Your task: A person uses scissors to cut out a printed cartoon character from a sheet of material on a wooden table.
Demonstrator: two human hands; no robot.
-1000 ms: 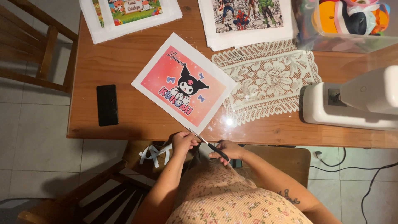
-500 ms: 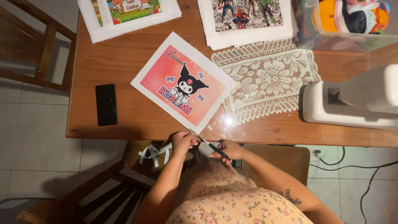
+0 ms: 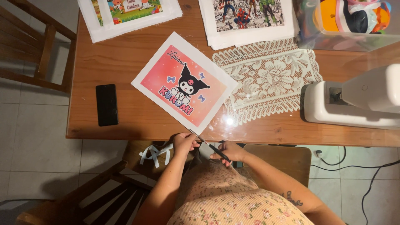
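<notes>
Two bare hands work at the near edge of a wide wooden bench, seen from above by the person seated at it in a flowered top. Largest on the bench is a white sewing machine at the far right, with a clear plastic box of bright things behind it. Beside the machine lies a cream lace mat, and behind that a stack of cloth printed with comic figures. Another printed cloth panel, white-bordered, sits at the back left. Near the middle, tilted at an angle, lies a pink cloth print with a cartoon character and a white border; its near corner hangs over the bench edge. The left hand pinches that corner, its grip closed on the cloth. The right hand has its grip closed around the dark handles of scissors, whose thin blades point up-left to the print's near corner just beside the left hand. A black phone lies flat at the left end of the bench, well apart from the hands. White cut strips lie on a chair seat below the bench, just left of the left hand.
</notes>
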